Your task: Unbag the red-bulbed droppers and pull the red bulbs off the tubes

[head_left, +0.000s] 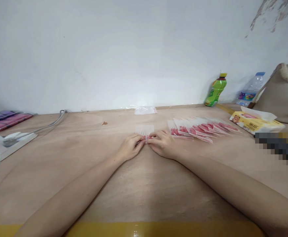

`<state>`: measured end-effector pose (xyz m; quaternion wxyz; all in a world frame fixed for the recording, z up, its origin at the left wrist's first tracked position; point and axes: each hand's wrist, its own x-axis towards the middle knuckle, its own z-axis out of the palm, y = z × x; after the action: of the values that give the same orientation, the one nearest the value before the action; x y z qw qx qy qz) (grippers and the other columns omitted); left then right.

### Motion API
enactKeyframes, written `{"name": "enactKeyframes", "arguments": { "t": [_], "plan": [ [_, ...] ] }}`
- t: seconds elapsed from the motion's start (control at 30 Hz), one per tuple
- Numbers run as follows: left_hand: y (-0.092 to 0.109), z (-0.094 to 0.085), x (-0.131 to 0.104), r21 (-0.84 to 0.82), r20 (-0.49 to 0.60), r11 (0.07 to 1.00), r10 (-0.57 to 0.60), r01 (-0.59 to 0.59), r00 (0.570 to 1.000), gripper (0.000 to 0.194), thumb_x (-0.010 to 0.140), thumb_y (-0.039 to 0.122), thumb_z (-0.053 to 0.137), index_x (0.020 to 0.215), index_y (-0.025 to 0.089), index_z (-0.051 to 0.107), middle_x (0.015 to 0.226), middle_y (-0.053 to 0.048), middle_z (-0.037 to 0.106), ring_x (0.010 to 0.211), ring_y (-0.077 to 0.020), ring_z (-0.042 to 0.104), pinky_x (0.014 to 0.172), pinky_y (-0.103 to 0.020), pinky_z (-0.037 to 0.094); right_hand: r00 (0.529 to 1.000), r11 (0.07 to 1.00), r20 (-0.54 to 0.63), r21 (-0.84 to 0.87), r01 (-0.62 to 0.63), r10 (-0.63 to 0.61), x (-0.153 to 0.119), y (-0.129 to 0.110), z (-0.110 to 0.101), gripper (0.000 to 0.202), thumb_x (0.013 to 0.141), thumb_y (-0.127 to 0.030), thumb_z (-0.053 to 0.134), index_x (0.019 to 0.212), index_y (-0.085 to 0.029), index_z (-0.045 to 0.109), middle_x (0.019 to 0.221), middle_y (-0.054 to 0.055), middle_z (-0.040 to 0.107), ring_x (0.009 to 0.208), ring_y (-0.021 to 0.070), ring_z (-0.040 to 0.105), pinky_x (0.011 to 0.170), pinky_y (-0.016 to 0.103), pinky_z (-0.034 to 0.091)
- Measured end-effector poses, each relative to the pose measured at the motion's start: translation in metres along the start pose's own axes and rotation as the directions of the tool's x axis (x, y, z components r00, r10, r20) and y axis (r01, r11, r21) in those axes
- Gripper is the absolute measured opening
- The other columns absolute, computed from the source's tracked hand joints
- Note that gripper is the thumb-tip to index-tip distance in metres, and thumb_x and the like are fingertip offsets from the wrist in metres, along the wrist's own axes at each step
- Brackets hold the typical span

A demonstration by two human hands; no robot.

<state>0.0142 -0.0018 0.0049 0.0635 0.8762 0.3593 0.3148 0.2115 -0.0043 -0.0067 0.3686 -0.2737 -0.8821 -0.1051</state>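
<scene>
Bags at the right (201,129): several clear, flat bags fanned in an overlapping row on the brown tabletop (134,197); red contents show through them, so these look done, though the overlap hides an exact count.
Bag between the hands (144,129): straight ahead of the person on the tabletop, apart from the fanned row; red pieces are already inside, so what seems left is the work at its near edge. Whether that edge is closed cannot be told.
Look of that bag: thin, see-through and whitish, its far part flat and bare; the small red pieces (145,137) gather toward the near side, partly hidden by fingers and too small to identify.
Left hand (134,146): thumb and fingertips pinched on the bag's near left part.
Right hand (161,142): thumb and fingers pinched on the near right part, fingertips close to the left hand's.
Bag by the wall (145,111): clear, with a reddish line at its right end; no red pieces show, so perhaps unfilled.
Tissue pack (254,122): yellow, just beyond the fanned row's right end.
Green bottle (215,90): yellow-capped, upright near the wall.
</scene>
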Motion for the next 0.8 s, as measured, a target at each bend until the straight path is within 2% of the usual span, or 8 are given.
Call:
{"name": "enactKeyframes", "arguments": {
  "t": [0.1, 0.3, 0.57, 0.67, 0.8],
  "plan": [
    [0.003, 0.0, 0.0, -0.018, 0.0, 1.0, -0.012, 0.012, 1.0, 0.018, 0.086, 0.022, 0.042, 0.082, 0.017, 0.058, 0.084, -0.005, 0.063, 0.079, -0.0163, 0.057, 0.074, -0.03, 0.045, 0.999, 0.997, 0.021, -0.067, 0.048, -0.046, 0.004, -0.002, 0.001, 0.02, 0.085, -0.018, 0.045, 0.089, -0.025, 0.063, 0.096, 0.005, 0.061, 0.085, 0.0169, 0.054, 0.077, 0.035, 0.034],
    [0.003, 0.001, 0.001, -0.035, 0.01, 0.999, -0.031, 0.032, 0.999, 0.018, 0.085, 0.022, 0.043, 0.08, 0.017, 0.059, 0.084, -0.005, 0.063, 0.079, -0.0163, 0.058, 0.075, -0.031, 0.045, 0.998, 0.999, 0.051, -0.034, -0.024, 0.026, 0.007, -0.003, 0.004, 0.018, 0.085, -0.019, 0.046, 0.081, -0.022, 0.064, 0.087, 0.005, 0.063, 0.081, 0.0172, 0.054, 0.075, 0.035, 0.032],
    [0.008, 0.002, -0.002, 0.082, -0.03, 0.994, -0.074, 0.076, 0.997, 0.018, 0.085, 0.021, 0.041, 0.074, 0.017, 0.054, 0.073, -0.003, 0.056, 0.069, -0.0151, 0.052, 0.065, -0.028, 0.042, 0.996, 0.996, 0.052, -0.068, -0.065, 0.069, 0.01, -0.014, 0.009, 0.017, 0.084, -0.015, 0.046, 0.082, -0.019, 0.062, 0.09, 0.005, 0.062, 0.082, 0.017, 0.052, 0.072, 0.032, 0.036],
    [0.004, 0.002, -0.003, 0.048, -0.1, 0.989, -0.136, 0.141, 0.986, 0.016, 0.084, 0.021, 0.041, 0.074, 0.017, 0.052, 0.073, -0.002, 0.055, 0.067, -0.0144, 0.051, 0.062, -0.027, 0.042, 0.991, 0.994, 0.076, -0.038, -0.104, 0.106, 0.011, -0.02, 0.01, 0.012, 0.082, -0.017, 0.05, 0.078, -0.019, 0.062, 0.092, 0.006, 0.059, 0.084, 0.0177, 0.051, 0.073, 0.033, 0.038],
    [-0.004, 0.002, -0.004, -0.053, -0.239, 0.961, -0.277, 0.272, 0.931, 0.013, 0.084, 0.022, 0.041, 0.075, 0.017, 0.049, 0.073, -0.002, 0.054, 0.067, -0.0133, 0.052, 0.061, -0.025, 0.043, 0.986, 0.99, 0.122, 0.075, -0.122, 0.112, 0.009, -0.025, 0.006, 0.006, 0.078, -0.015, 0.054, 0.078, -0.018, 0.058, 0.109, 0.01, 0.052, 0.094, 0.0206, 0.051, 0.076, 0.035, 0.042]
  ]
}}
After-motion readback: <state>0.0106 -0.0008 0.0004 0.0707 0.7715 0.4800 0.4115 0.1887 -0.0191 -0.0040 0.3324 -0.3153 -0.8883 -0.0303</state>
